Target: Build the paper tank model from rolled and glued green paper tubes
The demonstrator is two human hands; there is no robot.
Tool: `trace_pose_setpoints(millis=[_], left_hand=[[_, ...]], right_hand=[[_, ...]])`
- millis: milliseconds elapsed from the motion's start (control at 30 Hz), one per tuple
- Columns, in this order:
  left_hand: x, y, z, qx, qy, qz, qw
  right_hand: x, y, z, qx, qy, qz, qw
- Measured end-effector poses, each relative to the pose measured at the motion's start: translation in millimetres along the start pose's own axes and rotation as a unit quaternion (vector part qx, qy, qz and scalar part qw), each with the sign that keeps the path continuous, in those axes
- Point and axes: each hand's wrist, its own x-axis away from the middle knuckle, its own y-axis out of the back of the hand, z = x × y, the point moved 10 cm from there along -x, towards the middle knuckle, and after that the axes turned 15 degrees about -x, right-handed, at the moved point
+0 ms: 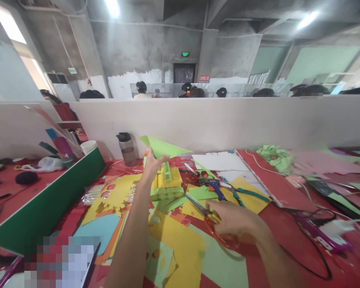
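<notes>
Light green sheet (pixel 166 149) is up off the table, above the yellow-and-green paper build (pixel 171 178), near the white partition (pixel 216 124). Left hand (pixel 156 163) has it pinched at the lower edge, thumb on the near face; the other fingertips are behind the sheet, can't see them.

Right hand (pixel 232 217) is closed around the scissors (pixel 199 206) handles, blades pointing away and left. Motion blur there: can't tell which fingers are in the loops or how far the blades are apart. Tips end beside the scalloped green strip (pixel 167 193); contact unclear.

Left forearm covers part of the paper pile and of the yellow cut-out sheet (pixel 112 196). Both forearms run off the bottom; near table edge is out of frame. Bottom-left corner is pixelated, unreadable.

Limits: partition across the back, green board (pixel 52 200) on the left, bottle (pixel 128 150) left of the sheet. Blue glue gun (pixel 217 189) and teal-handled pliers (pixel 252 194) sit just beyond the right hand. Room: air above the sheet, plus red tabletop (pixel 271 228) right of the wrist, up to the black cable (pixel 310 244).
</notes>
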Motion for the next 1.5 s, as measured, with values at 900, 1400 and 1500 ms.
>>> trace_pose_setpoints(millis=[900,1400,1500], left_hand=[[2,9,-29,-0.060,-0.047,-0.086,0.993],[2,5,-30,-0.065,-0.017,-0.060,0.996],[3,5,-32,-0.061,-0.014,-0.059,0.996]], right_hand=[[-78,52,121,-0.306,0.293,-0.128,0.897],[-80,52,117,-0.305,0.275,-0.135,0.902],[-81,52,115,-0.316,0.274,-0.139,0.898]])
